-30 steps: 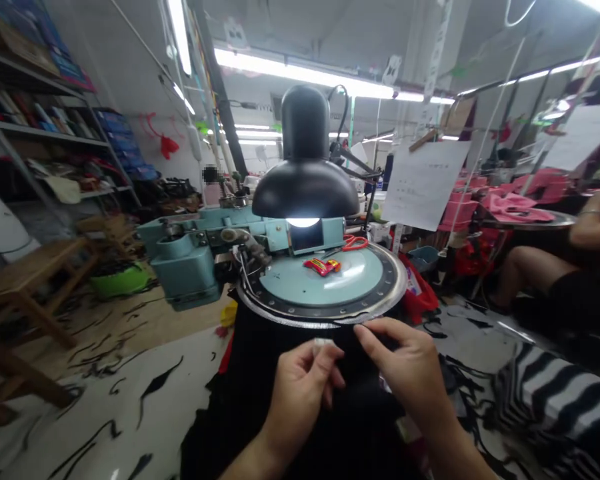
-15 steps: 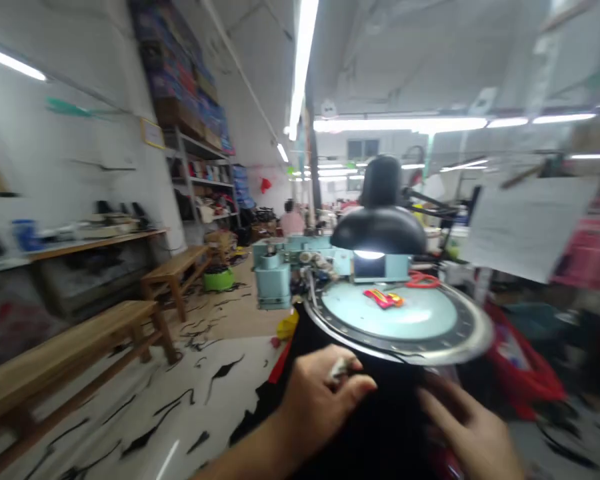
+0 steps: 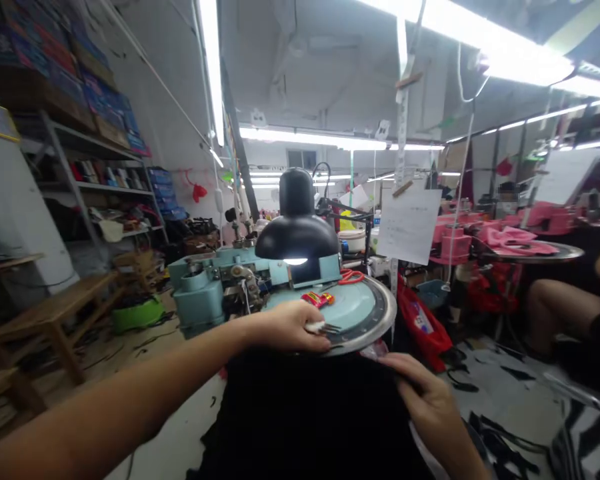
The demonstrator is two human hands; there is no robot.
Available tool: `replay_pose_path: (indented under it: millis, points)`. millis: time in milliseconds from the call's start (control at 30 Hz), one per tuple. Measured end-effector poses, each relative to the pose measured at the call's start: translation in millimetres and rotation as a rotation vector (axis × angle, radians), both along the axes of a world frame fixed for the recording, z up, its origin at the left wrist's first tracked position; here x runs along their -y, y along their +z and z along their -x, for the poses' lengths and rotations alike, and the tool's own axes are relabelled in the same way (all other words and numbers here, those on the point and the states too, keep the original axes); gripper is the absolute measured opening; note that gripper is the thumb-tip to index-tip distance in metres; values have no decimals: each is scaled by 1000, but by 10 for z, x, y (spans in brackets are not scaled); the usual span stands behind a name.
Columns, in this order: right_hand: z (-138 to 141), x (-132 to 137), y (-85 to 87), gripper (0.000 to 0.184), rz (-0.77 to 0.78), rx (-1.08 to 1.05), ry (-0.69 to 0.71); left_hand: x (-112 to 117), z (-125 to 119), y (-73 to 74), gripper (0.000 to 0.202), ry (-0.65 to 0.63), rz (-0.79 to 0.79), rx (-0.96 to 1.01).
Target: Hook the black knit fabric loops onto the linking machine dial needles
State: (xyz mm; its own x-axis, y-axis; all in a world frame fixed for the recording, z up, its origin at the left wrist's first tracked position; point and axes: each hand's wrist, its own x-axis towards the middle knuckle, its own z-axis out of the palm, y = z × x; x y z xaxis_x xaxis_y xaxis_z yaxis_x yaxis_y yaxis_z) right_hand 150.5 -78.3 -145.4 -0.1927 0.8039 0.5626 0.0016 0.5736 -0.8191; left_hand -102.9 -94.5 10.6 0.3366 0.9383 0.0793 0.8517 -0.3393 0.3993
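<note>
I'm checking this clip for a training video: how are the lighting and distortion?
Head view: the overhead fluorescent tube blows out to white, the black fabric is so dark that its detail is lost, and the wide lens bends the shelving at the left edge; the left hand looks fairly clear.

Our left hand pinching a small metal tool over the teal linking-machine dial, our right hand on black knit fabric
</note>
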Motion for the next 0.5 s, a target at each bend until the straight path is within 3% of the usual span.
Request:
replay_pose_path:
  millis: [100, 200, 367, 500]
  points:
    - [106, -36, 223, 20, -110, 110, 74, 43, -68, 6, 38, 14, -5, -88]
    - [256, -49, 284, 19, -131, 156, 120, 44, -96, -7, 46, 27, -8, -105]
    - [303, -15, 370, 14, -124, -65, -74, -25, -130, -37, 41, 31, -7, -55]
    - [182, -162, 360, 13, -66, -16, -128, -128, -178, -46, 31, -8, 16, -54]
